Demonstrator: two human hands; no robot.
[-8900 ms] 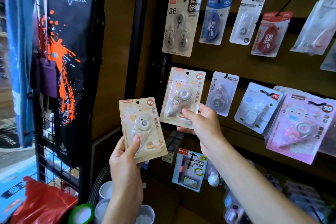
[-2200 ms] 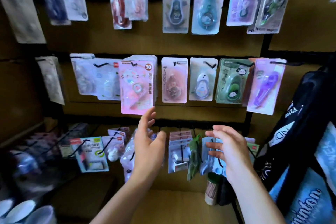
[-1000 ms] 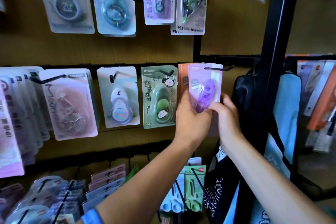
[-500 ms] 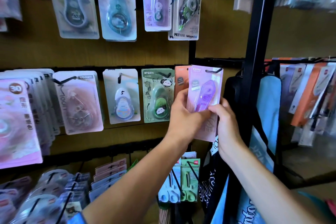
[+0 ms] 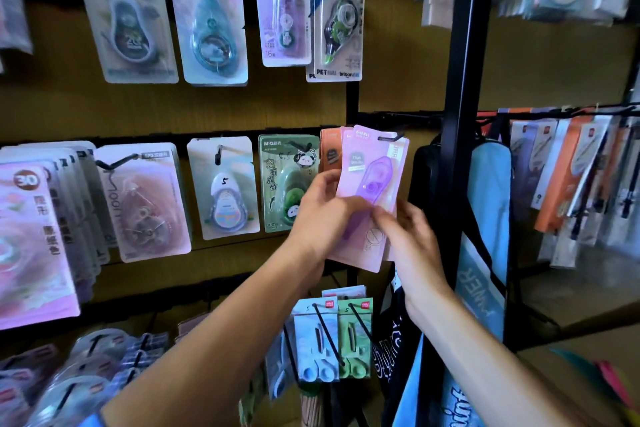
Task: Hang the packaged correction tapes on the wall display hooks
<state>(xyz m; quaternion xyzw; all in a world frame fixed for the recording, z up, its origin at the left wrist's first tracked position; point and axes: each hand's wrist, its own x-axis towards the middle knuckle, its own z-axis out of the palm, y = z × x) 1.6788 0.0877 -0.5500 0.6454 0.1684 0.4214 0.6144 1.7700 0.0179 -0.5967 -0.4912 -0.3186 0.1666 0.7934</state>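
The purple correction tape pack [image 5: 372, 184] sits near the centre of the view, its top slot on a black hook [image 5: 391, 138] at the right end of the middle row. The left hand [image 5: 325, 215] grips its lower left edge, thumb across the front; the right hand [image 5: 412, 236] pinches the lower middle of the card from 5 o'clock. It hangs tilted, bottom swung toward 7 o'clock. An orange pack [image 5: 330, 152] lies just behind it at 10 o'clock, and a green panda pack [image 5: 287, 180] hangs just beside that, partly covered by the left hand's fingers.

Room to move is tight on the right — a black upright post [image 5: 464, 114] stands close at 3 o'clock, with a blue and black bag [image 5: 491, 218] hanging against it. Below, at 6 o'clock, blue and green packs [image 5: 332, 333] hang on long hooks under the wrists.

The lower part of the purple card is hidden by both hands, so how many cards the fingers hold cannot be told. The left edge of the view is blurred — a pink pack marked 30 [image 5: 31, 239] is cut off there.

The backing is a brown board wall [image 5: 398, 45] with dark horizontal rails.
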